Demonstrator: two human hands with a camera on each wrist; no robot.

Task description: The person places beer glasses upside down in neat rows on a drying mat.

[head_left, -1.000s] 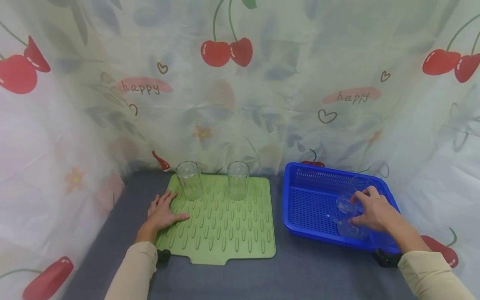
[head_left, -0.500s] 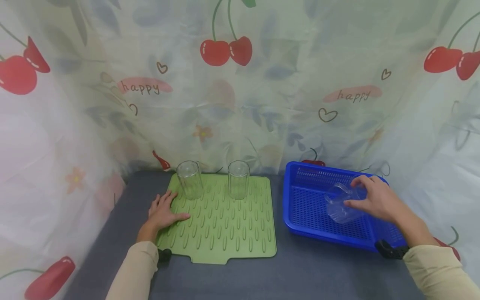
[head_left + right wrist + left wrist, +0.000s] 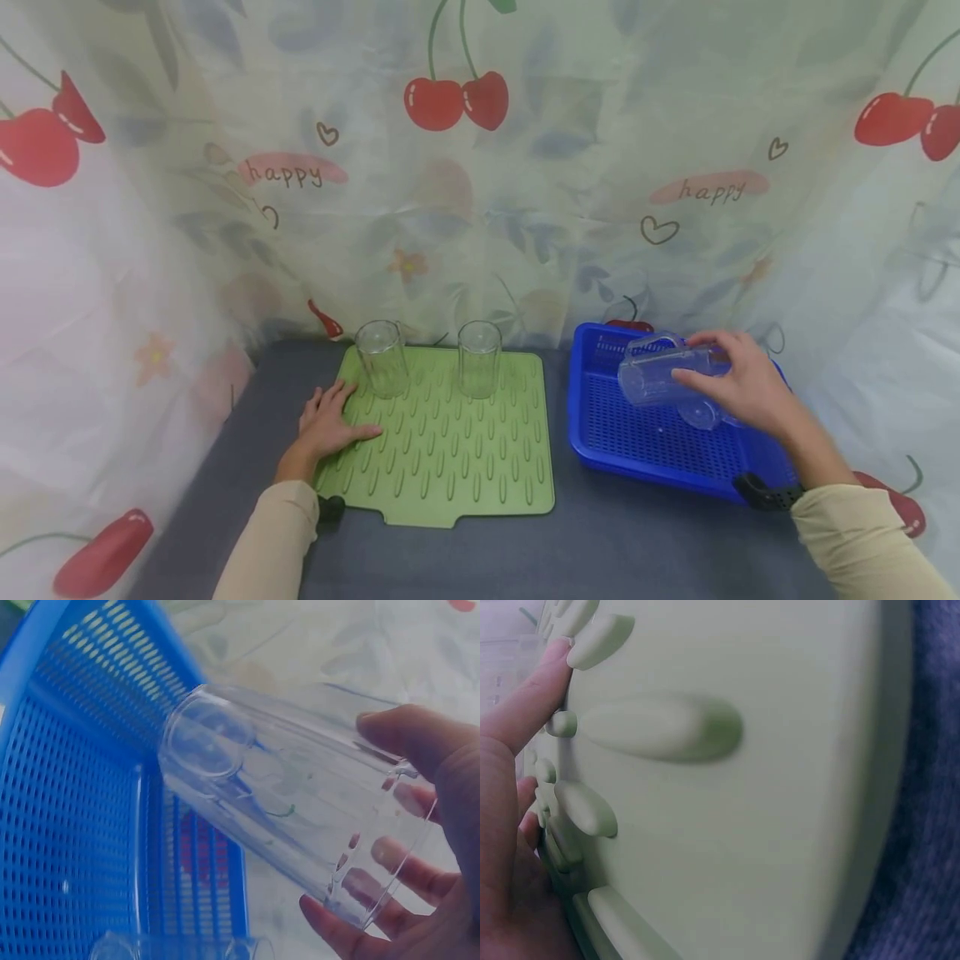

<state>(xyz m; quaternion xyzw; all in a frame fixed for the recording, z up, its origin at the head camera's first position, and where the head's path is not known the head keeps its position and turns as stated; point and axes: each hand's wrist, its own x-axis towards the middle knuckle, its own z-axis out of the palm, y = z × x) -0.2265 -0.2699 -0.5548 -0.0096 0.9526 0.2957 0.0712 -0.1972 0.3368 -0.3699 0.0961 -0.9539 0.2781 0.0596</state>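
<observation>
My left hand (image 3: 327, 427) rests with fingers spread on the left edge of a green ridged drying mat (image 3: 465, 467). Two clear glass mugs stand at the mat's back: the left mug (image 3: 384, 367) just beyond my fingertips, the right mug (image 3: 480, 367) further over. Above the blue basket, my right hand (image 3: 750, 387) grips a clear glass mug (image 3: 651, 379) near one end. The mug lies tilted almost sideways, its handle on the far side. In the right wrist view, thumb and fingers wrap the held mug (image 3: 270, 802), several fingers showing through the glass.
The blue perforated basket (image 3: 573, 417) stands right of the mat on a dark grey tabletop (image 3: 525, 558). Another clear glass piece (image 3: 701, 414) lies inside it, partly hidden behind the right hand. A cherry-patterned curtain (image 3: 510, 250) encloses the back and sides.
My right hand has lifted the mug from among the glassware in the basket and turned it more level, its far end pointing left. The left hand has stayed in place.
</observation>
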